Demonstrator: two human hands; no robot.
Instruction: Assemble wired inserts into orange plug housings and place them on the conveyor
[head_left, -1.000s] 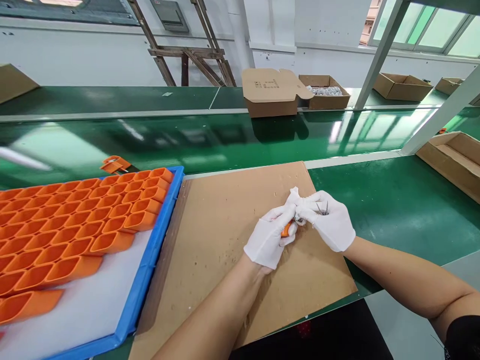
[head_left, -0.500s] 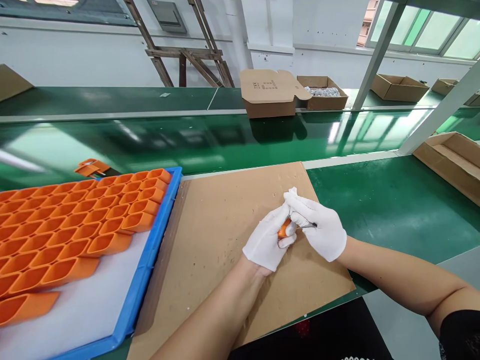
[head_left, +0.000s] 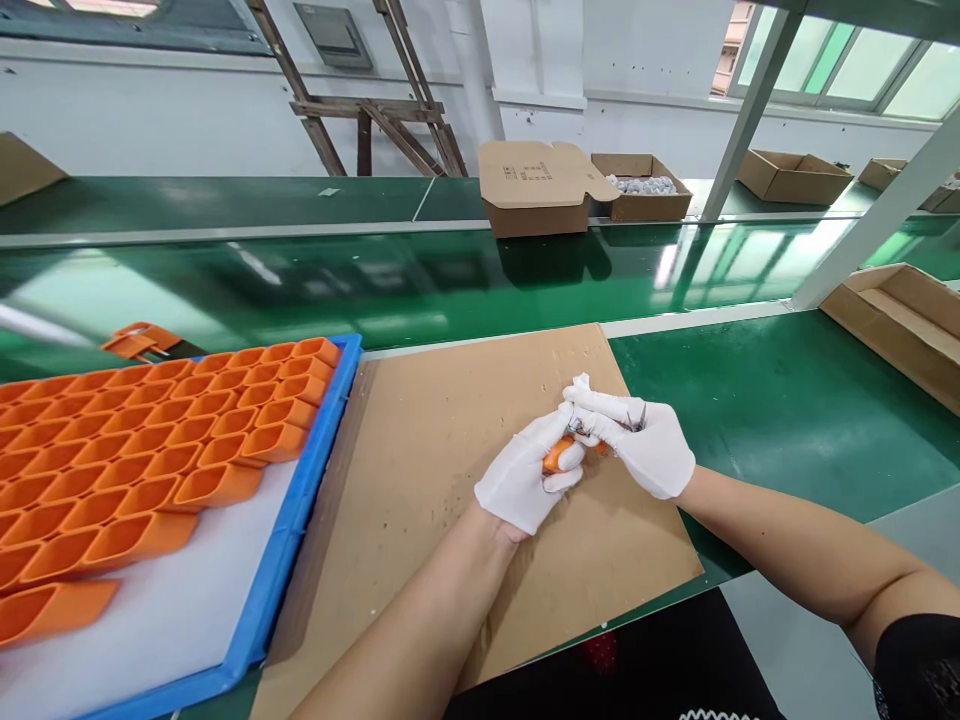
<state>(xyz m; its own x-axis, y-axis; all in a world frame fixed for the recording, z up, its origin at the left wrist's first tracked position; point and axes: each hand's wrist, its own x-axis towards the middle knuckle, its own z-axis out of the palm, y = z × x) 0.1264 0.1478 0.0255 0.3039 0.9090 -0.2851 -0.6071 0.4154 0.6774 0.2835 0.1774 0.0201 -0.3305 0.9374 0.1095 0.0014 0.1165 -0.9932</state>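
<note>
Left hand gripping a mostly hidden orange piece, right hand holding metal tool, shape unclear

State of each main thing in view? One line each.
Left hand: gloved, closed on orange part
Orange part: held, mostly covered
Right hand: gloved, gripping metal item
Orange sleeves: open-topped, packed in rows
Blue tray: partly filled
Cardboard sheet: lying flat
Box with pale pieces: open
Box at right: open

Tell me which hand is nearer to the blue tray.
Left. The left hand is over the cardboard sheet, to the right of the blue tray; the right hand is farther right, beyond the left hand.
</note>
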